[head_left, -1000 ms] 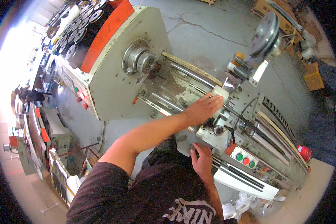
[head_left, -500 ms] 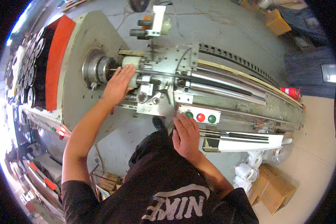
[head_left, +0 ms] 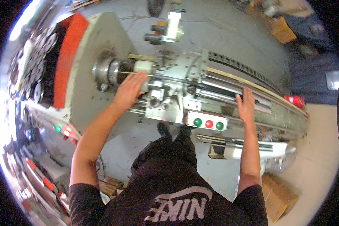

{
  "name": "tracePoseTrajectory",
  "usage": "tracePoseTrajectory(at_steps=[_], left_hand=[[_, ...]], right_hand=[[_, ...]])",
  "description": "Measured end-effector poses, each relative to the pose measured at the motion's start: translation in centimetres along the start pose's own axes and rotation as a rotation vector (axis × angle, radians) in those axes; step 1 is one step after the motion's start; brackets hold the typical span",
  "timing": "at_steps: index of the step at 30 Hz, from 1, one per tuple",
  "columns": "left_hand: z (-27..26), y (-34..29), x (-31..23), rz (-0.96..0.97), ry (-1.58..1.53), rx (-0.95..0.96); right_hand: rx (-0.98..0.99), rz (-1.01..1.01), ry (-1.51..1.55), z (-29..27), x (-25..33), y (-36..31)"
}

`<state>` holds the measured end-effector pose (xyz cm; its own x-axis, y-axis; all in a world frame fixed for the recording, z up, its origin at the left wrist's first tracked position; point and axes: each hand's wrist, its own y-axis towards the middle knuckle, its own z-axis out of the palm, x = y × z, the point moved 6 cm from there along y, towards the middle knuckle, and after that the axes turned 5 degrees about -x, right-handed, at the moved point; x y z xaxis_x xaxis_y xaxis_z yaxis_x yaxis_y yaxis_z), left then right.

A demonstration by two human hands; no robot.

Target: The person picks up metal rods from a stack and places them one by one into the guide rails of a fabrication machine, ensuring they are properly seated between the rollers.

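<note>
My left hand [head_left: 131,90] lies with fingers stretched over a thin dark rod [head_left: 167,78], beside a white roller [head_left: 143,66] and just right of the round metal chuck [head_left: 106,71]. Its palm is hidden, so I cannot tell how firmly it touches. Farther right, my right hand [head_left: 246,107] reaches over the long bars with fingers extended and thumb apart, its fingertips at the dark rod. Between the hands sits the metal carriage [head_left: 165,111] of the machine. On its front is a button panel [head_left: 206,121] with two green buttons and a red one between them.
Several dark rods rest on a white tray [head_left: 237,153] in front of the machine bed. A machine housing [head_left: 98,41] with an orange-red edge [head_left: 71,56] stands left. Cardboard box [head_left: 278,196] lies at lower right; a red cylinder [head_left: 295,101] is at the far right end.
My right hand has left the button panel and moved right and away from me to the long bars. My left hand stays by the roller. The whole view has shifted slightly.
</note>
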<state>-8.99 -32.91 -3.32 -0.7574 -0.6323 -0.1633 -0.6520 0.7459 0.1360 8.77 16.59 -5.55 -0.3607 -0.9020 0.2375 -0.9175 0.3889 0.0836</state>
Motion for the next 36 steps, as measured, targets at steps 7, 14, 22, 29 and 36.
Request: tracePoseTrajectory(at_steps=[7,14,22,29,36], left_hand=[[-0.4,-1.8,0.3,-0.066,-0.145,-0.175],[-1.2,-0.4,0.5,-0.225,0.075,-0.262],[1.2,-0.2,2.2,-0.294,0.267,-0.140],[1.5,-1.0,3.2,-0.307,0.201,-0.143],[0.7,-1.2,3.5,-0.311,0.170,-0.121]], right_hand=[[-0.025,-0.099,-0.010,0.7,0.7,0.0],[-0.072,-0.151,-0.107,0.8,0.5,-1.4],[-0.080,-0.161,-0.068,0.4,1.2,-2.0],[-0.121,-0.162,-0.035,0.0,2.6,-2.7],[-0.112,-0.154,-0.169,0.1,3.7,-3.2]])
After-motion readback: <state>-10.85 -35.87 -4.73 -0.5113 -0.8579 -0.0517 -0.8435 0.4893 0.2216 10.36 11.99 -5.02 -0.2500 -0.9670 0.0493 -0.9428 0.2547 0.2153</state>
